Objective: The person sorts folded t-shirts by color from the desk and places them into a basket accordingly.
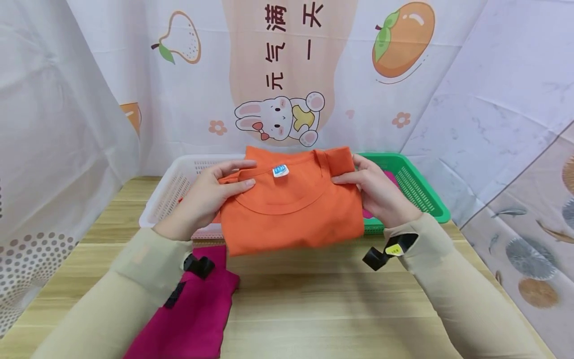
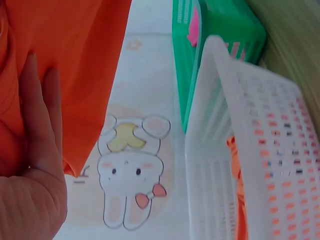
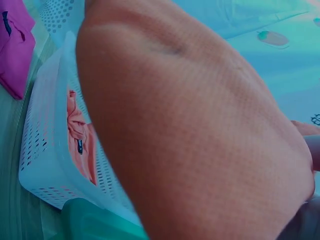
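Step in hand: apparently, holding the folded orange T-shirt (image 1: 291, 227) aloft over the surface (image 1: 309, 309).
Left hand (image 1: 208, 192): fingers clamped on the collar's left side.
Right hand (image 1: 381, 188): fingers clamped near the right shoulder.
Next move: likely calls for even support, folds intact.
Fabric: soft, matte; banded round collar.
White basket (image 1: 155, 202), green basket (image 1: 432, 194): perforated, apparently plastic, behind.

White cloth backdrop (image 1: 197, 99) hung upper centre, printed with fruit (image 1: 405, 42), a sideways rabbit (image 1: 278, 117) and dark characters (image 1: 275, 17). Pale sheet (image 1: 40, 124) at left, dotted lower down; marbled, leaf-patterned sheet (image 1: 498, 104) at right. Wood-grain tabletop (image 1: 305, 314) spanned the bottom. Light was even, soft shadow (image 1: 376, 294) lower right.
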Motion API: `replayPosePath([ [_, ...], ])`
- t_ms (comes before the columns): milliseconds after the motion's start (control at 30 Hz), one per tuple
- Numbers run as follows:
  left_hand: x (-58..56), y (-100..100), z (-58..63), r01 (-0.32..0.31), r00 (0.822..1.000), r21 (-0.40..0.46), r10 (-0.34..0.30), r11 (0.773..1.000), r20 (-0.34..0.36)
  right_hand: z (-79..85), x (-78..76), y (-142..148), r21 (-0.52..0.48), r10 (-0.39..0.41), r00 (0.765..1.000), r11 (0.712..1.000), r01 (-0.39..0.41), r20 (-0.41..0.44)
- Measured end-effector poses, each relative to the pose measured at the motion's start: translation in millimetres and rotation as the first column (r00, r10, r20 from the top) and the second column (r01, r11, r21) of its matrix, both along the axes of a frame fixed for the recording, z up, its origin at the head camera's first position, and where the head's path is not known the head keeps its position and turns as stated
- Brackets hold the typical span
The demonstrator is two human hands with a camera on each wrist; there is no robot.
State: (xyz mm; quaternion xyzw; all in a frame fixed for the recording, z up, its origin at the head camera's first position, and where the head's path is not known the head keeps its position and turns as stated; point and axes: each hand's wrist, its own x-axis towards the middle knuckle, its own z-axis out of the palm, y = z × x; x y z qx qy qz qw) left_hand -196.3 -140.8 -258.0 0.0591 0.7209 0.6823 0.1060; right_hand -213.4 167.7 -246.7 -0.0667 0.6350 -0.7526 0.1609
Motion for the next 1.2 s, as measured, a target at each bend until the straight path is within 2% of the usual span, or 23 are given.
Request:
replayPosePath([
  [167,-12.5,-8.7,1.3,-0.05,0.999,-0.066,0.049,0.997,-0.017,0.9,-10.6,-13.1,0.015,-0.05,0.999,0.999,0.049,0.022],
  [367,-24.8,-19.2,2.5,-0.13,0.99,-0.16,0.119,0.979,-0.075,-1.4,-23.4,-29.2,0.034,-0.076,0.997,0.997,0.075,0.014],
  [500,-32.1,-24.7,4.7,-0.159,0.983,-0.207,0.136,0.965,-0.119,-2.8,-31.2,-38.0,0.031,-0.089,0.996,0.996,0.089,0.0],
  [667,-38.9,-33.4,8.3,-0.195,0.97,-0.333,0.13,0.923,-0.207,-6.6,-43.0,-53.0,0.004,-0.126,0.992,0.992,0.126,0.014],
  [800,-43.5,-41.7,10.1,-0.214,0.964,-0.404,0.125,0.889,-0.236,-11.7,-52.3,-66.0,-0.02,-0.154,0.988,0.988,0.155,0.021],
  [967,-51.2,-50.1,9.0,-0.248,0.955,-0.441,0.141,0.863,-0.261,-19.6,-60.7,-79.4,-0.027,-0.179,0.984,0.983,0.18,0.022],
  [1200,-60.5,-59.3,2.5,-0.267,0.955,-0.46,0.168,0.847,-0.246,-32.8,-69.6,-97.0,-0.024,-0.229,0.972,0.973,0.23,0.05],
])
